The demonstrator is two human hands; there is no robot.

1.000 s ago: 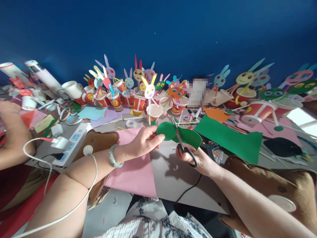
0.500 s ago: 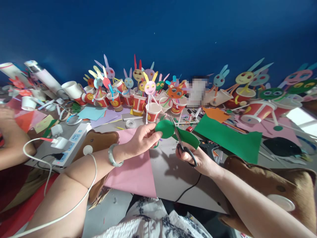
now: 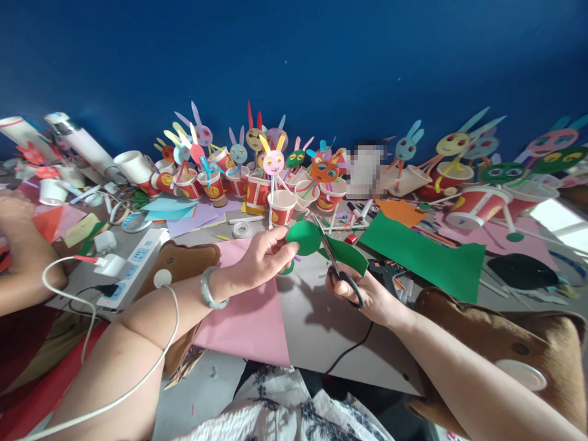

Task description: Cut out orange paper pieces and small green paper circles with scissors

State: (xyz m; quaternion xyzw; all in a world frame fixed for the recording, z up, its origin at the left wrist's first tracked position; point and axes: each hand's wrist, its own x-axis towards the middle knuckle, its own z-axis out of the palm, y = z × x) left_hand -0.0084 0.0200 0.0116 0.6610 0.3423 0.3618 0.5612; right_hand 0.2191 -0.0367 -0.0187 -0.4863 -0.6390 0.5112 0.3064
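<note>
Between the thumb and fingers of my left hand [image 3: 269,257] is a round piece of green paper [image 3: 304,237]. My right hand [image 3: 361,293] grips scissors [image 3: 334,263] by their black handles, with the blades pointing up along the right edge of the round. A curved strip of green paper [image 3: 348,256] lies on the far side of the blades, just above my right hand. Whether the strip still joins the round, I cannot tell. Under my left forearm a pink sheet [image 3: 248,312] covers part of the table.
Paper cups with rabbit-like paper figures [image 3: 275,162] line the wall. A green sheet [image 3: 422,257] lies at right, near a brown cushion [image 3: 514,349]. At left are a power strip [image 3: 138,263], a white cable [image 3: 151,367] and another person's arm [image 3: 22,263].
The green round has shifted very slightly left in my left hand. The scissors stay almost in place, and the rabbit figure in front has tilted a little left.
</note>
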